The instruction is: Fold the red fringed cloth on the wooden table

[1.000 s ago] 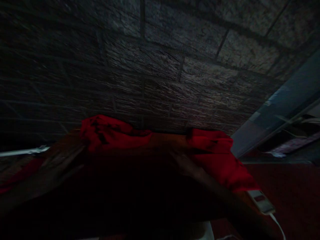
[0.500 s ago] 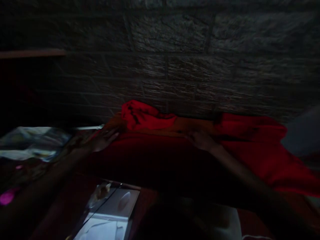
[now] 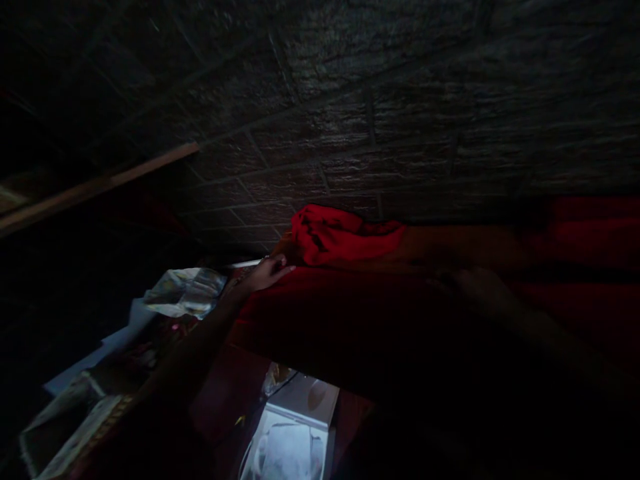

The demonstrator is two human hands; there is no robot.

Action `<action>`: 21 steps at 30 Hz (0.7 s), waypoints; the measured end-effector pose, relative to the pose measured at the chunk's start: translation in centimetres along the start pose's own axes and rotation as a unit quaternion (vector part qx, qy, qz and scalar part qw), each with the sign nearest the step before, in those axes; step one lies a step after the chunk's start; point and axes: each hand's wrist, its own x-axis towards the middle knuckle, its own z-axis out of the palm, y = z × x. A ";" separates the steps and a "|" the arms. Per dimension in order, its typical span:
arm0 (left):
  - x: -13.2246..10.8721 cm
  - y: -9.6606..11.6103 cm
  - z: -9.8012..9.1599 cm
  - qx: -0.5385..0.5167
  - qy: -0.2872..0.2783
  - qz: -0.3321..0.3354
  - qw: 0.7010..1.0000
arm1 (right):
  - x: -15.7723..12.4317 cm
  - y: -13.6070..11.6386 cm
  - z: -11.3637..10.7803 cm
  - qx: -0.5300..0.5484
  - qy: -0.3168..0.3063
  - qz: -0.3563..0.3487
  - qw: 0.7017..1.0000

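A red cloth [image 3: 310,293] is spread over a brown-orange surface [image 3: 450,243] at the foot of the wall, its near part lost in shadow. At the cloth's left far corner lies my left hand [image 3: 267,273], open, with its fingers stretched along the edge. My right hand [image 3: 480,290] rests on or close to the cloth's far edge, further right. Deep shadow hides whether its fingers are apart or closed. Between the hands, against the wall, sits a crumpled red cloth [image 3: 345,237] with dark markings.
A dark block wall [image 3: 340,133] runs behind the surface. To the left are a wooden bar [image 3: 150,167], a crumpled plastic bag [image 3: 190,292] and an open box-like container [image 3: 75,427]. Below the cloth lies a white open box [image 3: 300,400]. More red fabric [image 3: 590,233] lies at the right.
The view has turned left and tilted, so the cloths appear further right and the container at lower left has come into sight. Both hands remain along the cloth's far edge.
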 end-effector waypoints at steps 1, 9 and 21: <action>0.2 -0.2 0.1 0.009 0.000 -0.003 1.000 | 0.0 0.0 0.1 0.004 0.006 0.000 1.000; -0.1 -3.4 0.1 0.112 0.021 -0.054 0.992 | 0.1 0.1 0.9 0.051 0.039 0.029 0.997; -3.5 -2.7 -4.5 -0.134 -0.113 -0.150 0.973 | -0.1 -0.6 -0.3 -0.018 -0.014 0.019 1.000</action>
